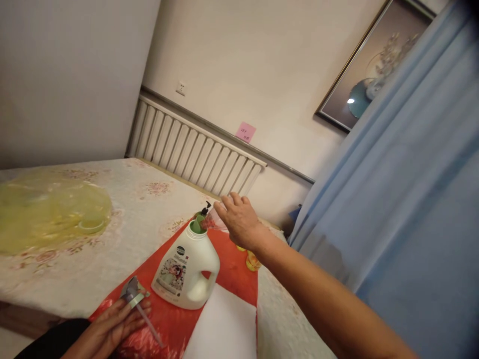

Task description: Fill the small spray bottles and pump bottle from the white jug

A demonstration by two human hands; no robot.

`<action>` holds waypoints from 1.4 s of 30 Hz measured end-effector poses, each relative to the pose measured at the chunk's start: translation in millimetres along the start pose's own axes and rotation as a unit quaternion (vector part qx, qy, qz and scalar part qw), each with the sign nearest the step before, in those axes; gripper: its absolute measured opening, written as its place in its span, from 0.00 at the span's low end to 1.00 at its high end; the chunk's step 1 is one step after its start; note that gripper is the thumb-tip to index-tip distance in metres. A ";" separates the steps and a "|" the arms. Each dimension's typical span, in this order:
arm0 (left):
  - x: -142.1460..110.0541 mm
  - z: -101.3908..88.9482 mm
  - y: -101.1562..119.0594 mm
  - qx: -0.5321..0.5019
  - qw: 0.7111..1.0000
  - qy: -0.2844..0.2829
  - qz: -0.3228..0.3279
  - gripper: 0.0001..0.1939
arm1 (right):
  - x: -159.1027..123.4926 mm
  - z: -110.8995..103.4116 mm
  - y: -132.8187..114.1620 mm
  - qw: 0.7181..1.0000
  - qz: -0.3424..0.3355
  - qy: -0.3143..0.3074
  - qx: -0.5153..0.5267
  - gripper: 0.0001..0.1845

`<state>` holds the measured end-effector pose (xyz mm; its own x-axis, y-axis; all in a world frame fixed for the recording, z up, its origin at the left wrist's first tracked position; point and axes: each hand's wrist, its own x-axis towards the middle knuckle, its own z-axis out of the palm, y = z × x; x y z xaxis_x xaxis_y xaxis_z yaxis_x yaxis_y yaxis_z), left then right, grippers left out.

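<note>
A white detergent jug (187,267) with a flower label and a side handle stands upright, uncapped, a green spout (197,225) showing in its mouth. My right hand (239,219) is closed around a clear plastic bottle (216,219), mostly hidden by the fingers. That bottle is tilted, its end touching or close beside the jug's mouth. Low on the left, my left hand (118,321) grips a pump head (131,290) with a pale collar and a thin dip tube (149,326) pointing down. The hand hovers over or rests on the red sheet; I cannot tell which.
Under the jug lies a red sheet (235,259) with white paper (228,324) on it. A bottle with a black pump top (205,207) stands behind. Small yellow containers (252,262) sit by my right forearm. A yellow plastic bag (56,214) spreads on the left of the flowered tablecloth (129,199).
</note>
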<state>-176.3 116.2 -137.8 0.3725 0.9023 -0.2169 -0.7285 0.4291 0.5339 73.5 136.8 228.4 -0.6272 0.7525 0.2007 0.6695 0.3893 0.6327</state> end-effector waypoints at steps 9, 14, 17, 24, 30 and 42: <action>-17.8 6.3 4.1 -0.017 0.999 0.031 0.022 0.14 | -33.5 44.0 -3.2 0.975 0.130 -0.008 0.179 0.39; -38.6 45.9 12.5 -0.007 0.996 0.063 0.064 0.15 | -75.2 76.8 -20.3 0.918 0.197 0.066 0.338 0.42; -50.9 87.7 22.9 0.012 0.994 0.060 0.093 0.16 | -103.1 94.5 -39.4 0.854 0.228 0.110 0.455 0.42; -62.8 173.0 31.4 0.080 0.978 0.056 0.184 0.20 | -156.6 118.0 -84.8 0.735 0.347 0.076 0.577 0.48; -59.1 212.5 23.2 0.114 0.967 0.015 0.229 0.22 | -189.0 126.0 -112.0 0.711 0.364 0.062 0.598 0.52; -55.0 236.1 6.1 0.171 0.959 -0.021 0.224 0.23 | -202.7 125.1 -133.1 0.687 0.362 0.062 0.627 0.53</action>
<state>-65.5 59.5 70.4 0.0937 0.9874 0.1272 -0.5931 -0.0473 0.8037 161.2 -1.1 10.0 0.0734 0.9695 0.2340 0.5913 0.1467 -0.7930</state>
